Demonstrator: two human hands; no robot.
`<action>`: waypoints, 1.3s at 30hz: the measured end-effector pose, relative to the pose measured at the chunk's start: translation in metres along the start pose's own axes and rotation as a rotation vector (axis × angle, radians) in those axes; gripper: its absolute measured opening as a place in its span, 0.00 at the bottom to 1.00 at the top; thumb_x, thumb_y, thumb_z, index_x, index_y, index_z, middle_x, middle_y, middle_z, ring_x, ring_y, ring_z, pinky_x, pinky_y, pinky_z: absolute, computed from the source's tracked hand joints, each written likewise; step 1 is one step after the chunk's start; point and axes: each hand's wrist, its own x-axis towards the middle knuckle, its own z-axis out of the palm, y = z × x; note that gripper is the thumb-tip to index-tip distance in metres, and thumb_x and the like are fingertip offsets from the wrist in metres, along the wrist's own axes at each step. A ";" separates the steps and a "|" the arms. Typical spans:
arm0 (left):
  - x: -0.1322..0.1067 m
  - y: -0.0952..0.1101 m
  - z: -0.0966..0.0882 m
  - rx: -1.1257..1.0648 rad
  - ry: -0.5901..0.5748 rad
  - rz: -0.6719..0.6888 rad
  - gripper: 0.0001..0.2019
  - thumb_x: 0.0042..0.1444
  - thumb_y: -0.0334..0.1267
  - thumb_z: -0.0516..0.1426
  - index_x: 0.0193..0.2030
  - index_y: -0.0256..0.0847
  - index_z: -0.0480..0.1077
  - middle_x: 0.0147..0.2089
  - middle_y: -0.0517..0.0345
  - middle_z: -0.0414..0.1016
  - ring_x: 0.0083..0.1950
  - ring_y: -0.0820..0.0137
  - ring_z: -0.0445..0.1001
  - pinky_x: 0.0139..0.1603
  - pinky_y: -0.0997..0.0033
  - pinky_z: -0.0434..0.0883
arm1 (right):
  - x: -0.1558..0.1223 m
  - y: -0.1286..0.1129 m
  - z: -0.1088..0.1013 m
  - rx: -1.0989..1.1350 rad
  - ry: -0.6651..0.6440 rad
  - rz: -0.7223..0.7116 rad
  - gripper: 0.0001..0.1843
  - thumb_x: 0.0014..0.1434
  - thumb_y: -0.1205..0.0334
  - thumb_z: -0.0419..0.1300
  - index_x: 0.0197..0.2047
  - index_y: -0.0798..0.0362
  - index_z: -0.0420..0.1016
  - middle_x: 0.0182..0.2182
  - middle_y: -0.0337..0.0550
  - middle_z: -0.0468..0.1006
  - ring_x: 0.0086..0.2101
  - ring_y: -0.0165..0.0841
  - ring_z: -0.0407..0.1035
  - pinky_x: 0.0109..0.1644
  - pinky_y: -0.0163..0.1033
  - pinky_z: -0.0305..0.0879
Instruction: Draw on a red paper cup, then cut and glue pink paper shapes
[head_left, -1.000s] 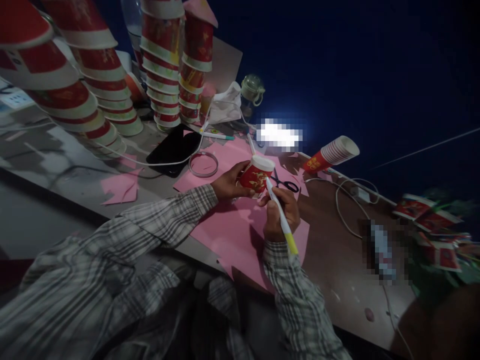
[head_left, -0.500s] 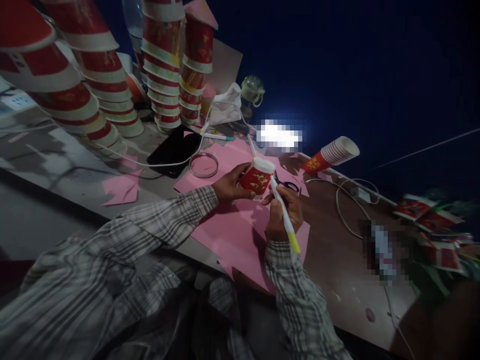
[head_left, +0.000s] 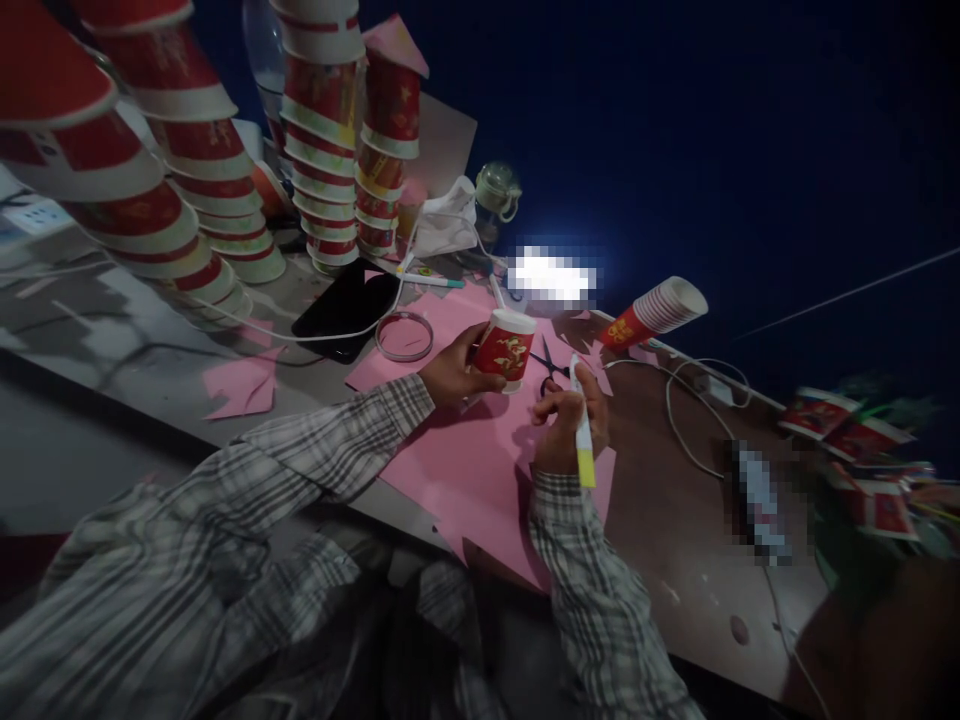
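Note:
My left hand (head_left: pixel 452 368) is closed round a red paper cup (head_left: pixel 505 347) with a white rim, held upside down on a pink paper sheet (head_left: pixel 480 470). My right hand (head_left: pixel 568 420) grips a white pen with a yellow end (head_left: pixel 582 432), a little to the right of the cup and apart from it. Black-handled scissors (head_left: pixel 548 366) lie just behind my right hand.
Tall stacks of red-and-white cups (head_left: pixel 322 130) stand at the back left. A black phone (head_left: pixel 346 308), a ring of tape (head_left: pixel 405 336), a white cable (head_left: pixel 694 410), a lying stack of cups (head_left: pixel 654 311) and loose pink scraps (head_left: pixel 244 385) are on the table.
My right hand has drawn the pen away from the cup's side, to the right and more upright. My left hand still holds the cup in place.

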 end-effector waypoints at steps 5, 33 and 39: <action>-0.001 0.006 0.000 0.109 0.076 -0.029 0.45 0.38 0.39 0.71 0.63 0.36 0.59 0.58 0.41 0.71 0.56 0.56 0.74 0.58 0.49 0.70 | 0.000 0.012 -0.002 -0.041 -0.139 -0.059 0.26 0.62 0.53 0.58 0.62 0.51 0.64 0.38 0.43 0.80 0.35 0.34 0.76 0.45 0.48 0.77; 0.006 0.010 -0.013 0.511 0.276 0.134 0.38 0.46 0.32 0.63 0.65 0.41 0.57 0.66 0.43 0.64 0.67 0.55 0.63 0.72 0.45 0.55 | 0.008 0.035 -0.006 -0.309 -0.504 -0.233 0.30 0.58 0.60 0.59 0.64 0.51 0.61 0.49 0.52 0.78 0.50 0.42 0.73 0.56 0.53 0.71; 0.010 0.001 -0.020 0.634 0.317 0.119 0.41 0.47 0.28 0.61 0.69 0.38 0.52 0.71 0.39 0.56 0.72 0.55 0.57 0.74 0.49 0.52 | 0.003 0.041 0.001 -0.407 -0.859 -0.389 0.35 0.52 0.66 0.60 0.64 0.53 0.64 0.53 0.51 0.76 0.56 0.47 0.67 0.61 0.56 0.66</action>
